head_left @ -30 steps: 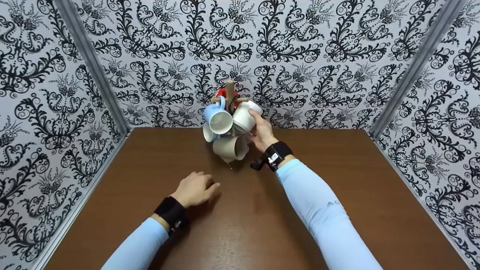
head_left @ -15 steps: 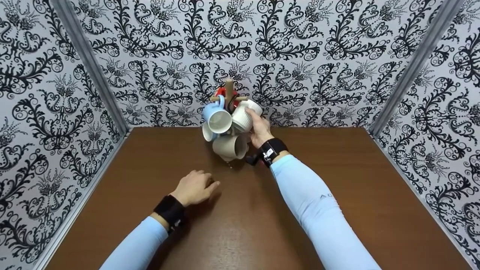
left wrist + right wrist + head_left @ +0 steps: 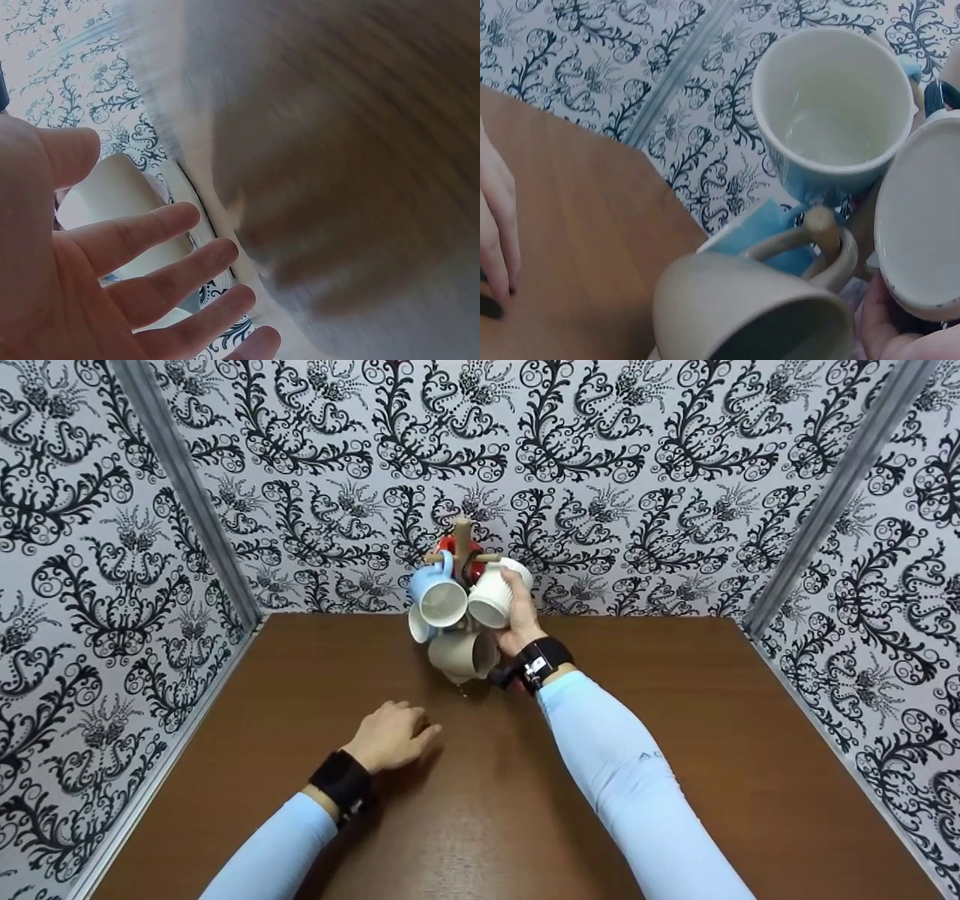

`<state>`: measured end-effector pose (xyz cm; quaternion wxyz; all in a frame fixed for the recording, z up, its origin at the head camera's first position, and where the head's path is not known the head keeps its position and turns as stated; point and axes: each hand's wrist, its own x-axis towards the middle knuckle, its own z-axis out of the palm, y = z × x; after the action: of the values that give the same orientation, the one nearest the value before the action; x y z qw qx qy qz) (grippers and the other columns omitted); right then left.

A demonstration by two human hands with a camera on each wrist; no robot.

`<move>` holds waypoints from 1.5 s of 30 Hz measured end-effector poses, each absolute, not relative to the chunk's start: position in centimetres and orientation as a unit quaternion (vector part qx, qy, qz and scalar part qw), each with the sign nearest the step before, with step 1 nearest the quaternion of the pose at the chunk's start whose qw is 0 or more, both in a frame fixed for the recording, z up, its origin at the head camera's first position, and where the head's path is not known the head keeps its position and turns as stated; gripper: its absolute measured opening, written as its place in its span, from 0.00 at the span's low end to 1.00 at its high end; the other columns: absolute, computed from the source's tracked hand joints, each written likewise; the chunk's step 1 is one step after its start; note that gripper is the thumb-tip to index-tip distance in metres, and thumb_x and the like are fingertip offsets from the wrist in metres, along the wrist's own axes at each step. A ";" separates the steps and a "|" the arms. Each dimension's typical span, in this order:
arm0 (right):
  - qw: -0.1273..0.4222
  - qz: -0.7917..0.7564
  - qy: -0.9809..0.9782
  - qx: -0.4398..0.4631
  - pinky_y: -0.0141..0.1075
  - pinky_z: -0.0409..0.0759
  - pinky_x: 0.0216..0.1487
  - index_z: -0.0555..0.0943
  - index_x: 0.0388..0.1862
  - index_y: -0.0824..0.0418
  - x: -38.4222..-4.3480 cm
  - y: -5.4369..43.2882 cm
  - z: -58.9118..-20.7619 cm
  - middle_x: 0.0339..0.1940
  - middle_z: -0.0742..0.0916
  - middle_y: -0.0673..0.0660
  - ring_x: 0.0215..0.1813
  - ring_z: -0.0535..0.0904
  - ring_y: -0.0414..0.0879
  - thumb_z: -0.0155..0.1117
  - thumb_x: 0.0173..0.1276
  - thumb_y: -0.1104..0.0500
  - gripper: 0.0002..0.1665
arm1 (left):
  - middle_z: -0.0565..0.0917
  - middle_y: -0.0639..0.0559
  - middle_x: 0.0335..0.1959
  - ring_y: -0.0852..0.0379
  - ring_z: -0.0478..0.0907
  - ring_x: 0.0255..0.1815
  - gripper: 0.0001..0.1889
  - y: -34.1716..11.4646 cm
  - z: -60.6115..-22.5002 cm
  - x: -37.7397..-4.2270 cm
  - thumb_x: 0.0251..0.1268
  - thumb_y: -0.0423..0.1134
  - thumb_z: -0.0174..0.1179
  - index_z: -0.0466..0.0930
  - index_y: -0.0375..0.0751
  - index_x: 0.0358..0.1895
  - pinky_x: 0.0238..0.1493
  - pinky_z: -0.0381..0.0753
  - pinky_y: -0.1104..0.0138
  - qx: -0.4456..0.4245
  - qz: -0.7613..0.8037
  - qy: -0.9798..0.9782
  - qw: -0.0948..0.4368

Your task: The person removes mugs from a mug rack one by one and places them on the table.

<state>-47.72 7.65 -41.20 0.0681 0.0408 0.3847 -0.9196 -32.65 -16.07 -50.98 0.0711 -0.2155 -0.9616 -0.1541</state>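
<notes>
My right hand (image 3: 523, 619) grips a white ribbed mug (image 3: 495, 594) at the right side of a wooden mug tree (image 3: 463, 534), thumb along its side. In the right wrist view the mug's smooth pale base (image 3: 924, 217) faces the camera, with fingertips below it. Left of it in the head view hangs a light blue mug (image 3: 430, 581), mouth forward. Below hangs a beige mug (image 3: 452, 654), its handle looped over a wooden peg (image 3: 821, 222). My left hand (image 3: 388, 737) rests low over the table, holding nothing; its fingers (image 3: 142, 232) are spread in the left wrist view.
A red mug (image 3: 474, 570) hangs at the back of the tree, partly hidden. Another pale mug (image 3: 418, 624) shows under the blue one. The brown table (image 3: 637, 697) is bounded by patterned walls (image 3: 600, 457) behind and at both sides.
The white mug has turned in my right hand's grip, its base swinging round towards the front. My right wrist has shifted slightly left. The left hand stays put.
</notes>
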 end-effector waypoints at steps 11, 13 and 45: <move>0.078 -0.916 0.389 0.056 0.38 0.89 0.39 0.78 0.60 0.55 -48.0 8.2 -40.5 0.41 0.91 0.53 0.38 0.90 0.46 0.63 0.80 0.40 0.23 | 0.88 0.44 0.38 0.36 0.85 0.46 0.19 -16.0 -51.0 -32.7 0.78 0.53 0.68 0.88 0.38 0.42 0.49 0.87 0.41 -0.228 -0.162 -0.958 0.064; 0.078 -0.917 0.388 0.053 0.39 0.88 0.39 0.79 0.61 0.54 -48.0 8.2 -40.3 0.41 0.91 0.53 0.39 0.90 0.46 0.64 0.79 0.41 0.23 | 0.88 0.44 0.38 0.36 0.85 0.46 0.19 -16.1 -51.0 -32.7 0.78 0.53 0.68 0.88 0.38 0.43 0.48 0.87 0.41 -0.229 -0.163 -0.958 0.064; 0.048 -0.916 0.399 0.004 0.37 0.91 0.39 0.77 0.65 0.55 -48.0 10.4 -39.0 0.54 0.88 0.58 0.39 0.91 0.47 0.58 0.84 0.44 0.21 | 0.87 0.46 0.35 0.39 0.85 0.43 0.18 -15.8 -51.3 -33.0 0.75 0.52 0.70 0.88 0.38 0.42 0.46 0.87 0.43 -0.239 -0.166 -0.954 0.067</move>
<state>-48.03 10.41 -38.98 0.0482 0.0038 0.3993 -0.9155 -32.95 -15.83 -51.31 0.0667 -0.2390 -0.9544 -0.1661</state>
